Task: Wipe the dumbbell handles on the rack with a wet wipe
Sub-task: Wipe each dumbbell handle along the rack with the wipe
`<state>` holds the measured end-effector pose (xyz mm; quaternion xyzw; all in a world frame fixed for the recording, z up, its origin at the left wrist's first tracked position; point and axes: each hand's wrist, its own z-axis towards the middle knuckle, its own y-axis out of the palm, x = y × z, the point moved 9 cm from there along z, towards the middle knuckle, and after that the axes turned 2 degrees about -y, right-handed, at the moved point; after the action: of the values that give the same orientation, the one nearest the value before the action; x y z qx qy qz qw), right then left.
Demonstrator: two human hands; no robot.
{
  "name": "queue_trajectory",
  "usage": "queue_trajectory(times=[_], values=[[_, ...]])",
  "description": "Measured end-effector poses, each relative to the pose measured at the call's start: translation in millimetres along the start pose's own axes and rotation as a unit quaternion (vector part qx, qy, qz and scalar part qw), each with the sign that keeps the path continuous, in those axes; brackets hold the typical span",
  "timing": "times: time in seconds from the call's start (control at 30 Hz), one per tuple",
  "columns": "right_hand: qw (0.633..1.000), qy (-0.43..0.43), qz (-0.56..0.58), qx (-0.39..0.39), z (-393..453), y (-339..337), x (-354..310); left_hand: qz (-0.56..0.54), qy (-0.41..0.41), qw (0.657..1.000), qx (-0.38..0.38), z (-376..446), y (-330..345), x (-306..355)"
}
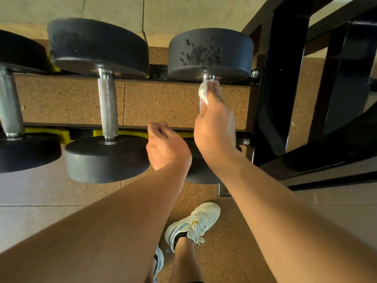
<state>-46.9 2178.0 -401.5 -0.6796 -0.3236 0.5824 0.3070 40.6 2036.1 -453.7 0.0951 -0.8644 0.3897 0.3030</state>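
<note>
1. Wet wipe [203, 92]: white, bunched, pressed against the far end of the rightmost dumbbell handle [206, 77], just below the far weight head [211, 53].
2. Right hand [215, 123]: stretched along that handle, fingers wrapped over the wipe and the bar; grip grasping the wet wipe. Most of the handle hidden under the hand and wipe.
3. Left hand [166, 146]: hovering by the near rail of the rack, fingers curled inward, grip clenched on nothing visible; contact with the rail not clear.
4. Rightmost dumbbell: lying across the two rack rails, far head scuffed with dark flecks, near head [201, 170] mostly covered by the forearms.
5. Middle dumbbell [107, 108]: just to the left, knurled silver handle bare, dark round heads at both ends, resting on yellow cradles [65, 135].
6. Third dumbbell [11, 105]: at the left edge, only partly in view, likewise across the rails.
7. Rack frame [283, 78]: black upright posts at the right, bolted to the rails.
8. Floor [173, 103]: speckled cork-brown tiles under the rack, paler slabs to the sides.
9. White sneaker [195, 223] on the floor below, near the rack's foot.
</note>
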Motion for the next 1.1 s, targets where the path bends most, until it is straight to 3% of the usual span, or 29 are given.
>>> queue_trajectory(times=[0.1, 0.17, 0.27, 0.37, 0.4, 0.47, 0.5, 0.57, 0.63, 0.7, 0.8, 0.97, 1.03, 1.1], values=[[0.96, -0.201, -0.131, -0.147, -9, 24, -12, -0.001, 0.001, 1.0, 0.003, 1, 0, 1], [0.906, -0.229, -0.2, -0.296, -23, 42, -10, 0.004, 0.001, 1.0, 0.001, 1, -1, 1], [0.879, -0.198, -0.203, -0.384, -35, 40, -3, 0.003, 0.006, 1.0, 0.003, 1, -1, 2], [0.929, -0.08, -0.06, -0.357, -42, 5, 21, -0.005, 0.003, 1.0, 0.001, 1, 0, 0], [0.951, -0.028, -0.006, -0.309, -42, -13, 32, -0.008, 0.0, 1.0, -0.004, 1, 1, -1], [0.981, 0.107, 0.122, -0.102, -29, -52, 63, -0.009, -0.007, 1.0, -0.008, 1, 2, -3], [0.967, 0.172, 0.189, 0.001, -21, -65, 79, -0.007, -0.008, 1.0, -0.007, 0, 2, -3], [0.917, 0.265, 0.286, 0.09, -5, -60, 90, -0.005, -0.004, 1.0, -0.004, -1, 1, -2], [0.894, 0.303, 0.321, 0.074, 14, -31, 81, -0.003, 0.0, 1.0, 0.002, -1, 0, -1], [0.931, 0.28, 0.235, -0.006, 22, -5, 60, -0.001, -0.001, 1.0, 0.006, 0, 1, -1], [0.982, 0.164, 0.013, -0.092, 5, -6, 37, 0.007, 0.001, 1.0, 0.013, -1, -1, 0], [0.945, 0.022, -0.161, -0.283, -39, -7, 44, 0.013, 0.0, 1.0, 0.017, 1, -3, -1], [0.954, 0.032, -0.104, -0.281, -41, -18, 46, 0.014, -0.001, 1.0, 0.015, -1, -2, 0], [0.966, 0.128, 0.078, -0.21, -43, -34, 52, 0.015, -0.002, 1.0, 0.014, -1, -2, 1]])
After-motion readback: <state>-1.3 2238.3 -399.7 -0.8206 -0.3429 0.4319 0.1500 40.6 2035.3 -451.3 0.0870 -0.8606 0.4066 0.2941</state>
